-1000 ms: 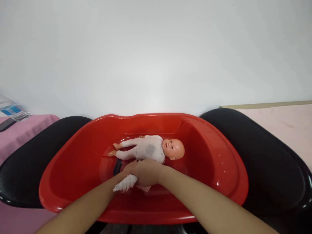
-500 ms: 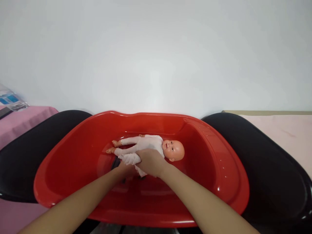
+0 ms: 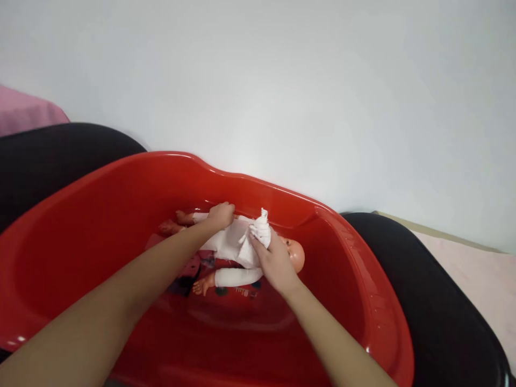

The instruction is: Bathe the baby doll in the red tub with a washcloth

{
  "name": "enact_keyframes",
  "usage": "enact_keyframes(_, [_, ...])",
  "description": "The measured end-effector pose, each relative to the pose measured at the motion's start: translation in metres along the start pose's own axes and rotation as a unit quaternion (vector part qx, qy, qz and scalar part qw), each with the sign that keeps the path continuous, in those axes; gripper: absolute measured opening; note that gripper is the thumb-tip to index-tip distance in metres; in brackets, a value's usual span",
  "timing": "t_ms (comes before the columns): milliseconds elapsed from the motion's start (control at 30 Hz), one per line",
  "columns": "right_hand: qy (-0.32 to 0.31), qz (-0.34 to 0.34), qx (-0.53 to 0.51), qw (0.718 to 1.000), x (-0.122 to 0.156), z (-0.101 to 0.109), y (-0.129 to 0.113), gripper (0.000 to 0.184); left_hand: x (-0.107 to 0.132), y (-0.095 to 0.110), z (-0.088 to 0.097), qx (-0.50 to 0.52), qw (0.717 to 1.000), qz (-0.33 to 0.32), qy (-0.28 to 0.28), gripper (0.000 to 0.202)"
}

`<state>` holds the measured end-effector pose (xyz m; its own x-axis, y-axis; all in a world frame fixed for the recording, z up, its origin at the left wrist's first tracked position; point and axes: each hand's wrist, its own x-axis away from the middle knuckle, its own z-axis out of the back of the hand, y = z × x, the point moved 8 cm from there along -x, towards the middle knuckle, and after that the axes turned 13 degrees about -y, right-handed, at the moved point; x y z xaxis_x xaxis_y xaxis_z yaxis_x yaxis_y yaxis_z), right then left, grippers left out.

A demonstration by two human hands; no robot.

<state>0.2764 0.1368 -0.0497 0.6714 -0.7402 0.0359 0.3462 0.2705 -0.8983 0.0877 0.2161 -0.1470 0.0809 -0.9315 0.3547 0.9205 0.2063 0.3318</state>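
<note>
A baby doll (image 3: pixel 229 248) in white clothing lies in a red plastic tub (image 3: pixel 100 215), its bald head (image 3: pixel 295 255) to the right. My left hand (image 3: pixel 221 215) reaches over the doll's far side and closes on its body near the legs. My right hand (image 3: pixel 274 260) rests on the doll's chest beside the head, fingers pinched round a bunched white cloth (image 3: pixel 260 231) that sticks up from them. One doll arm (image 3: pixel 226 278) in a white sleeve points toward me. The tub's bottom shows a dark coloured print under the doll.
The tub sits on a black rounded surface (image 3: pixel 439 301) seen on both sides. A pink cloth (image 3: pixel 24 110) shows at the far left, a pale pink surface (image 3: pixel 471 269) at the right. A plain white wall stands behind.
My view has swung left and closer to the tub. My left hand moved from the doll's near side to its far side, and my right hand lifted the white cloth onto the chest.
</note>
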Motion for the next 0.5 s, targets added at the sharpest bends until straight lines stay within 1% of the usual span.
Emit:
enact_keyframes(100, [0.002, -0.044, -0.006, 0.999, 0.001, 0.005, 0.008, 0.041, -0.018, 0.0, -0.011, 0.014, 0.999, 0.017, -0.037, 0.037])
enact_keyframes(200, [-0.002, -0.084, 0.016, 0.996, 0.002, 0.006, 0.012, 0.038, -0.027, -0.005, -0.016, 0.025, 0.998, 0.022, -0.06, 0.044])
enact_keyframes(300, [-0.017, -0.093, 0.036, 0.995, 0.002, 0.001, 0.012, 0.038, -0.031, -0.012, -0.021, 0.035, 0.996, 0.023, -0.081, 0.046])
enact_keyframes(367, [-0.023, -0.094, 0.029, 0.995, 0.003, -0.003, 0.012, 0.041, -0.033, -0.016, -0.025, 0.043, 0.995, 0.02, -0.088, 0.046])
enact_keyframes(500, [-0.025, -0.11, 0.01, 0.994, 0.004, -0.006, 0.019, 0.045, -0.037, -0.019, -0.035, 0.071, 0.994, 0.007, -0.081, 0.042])
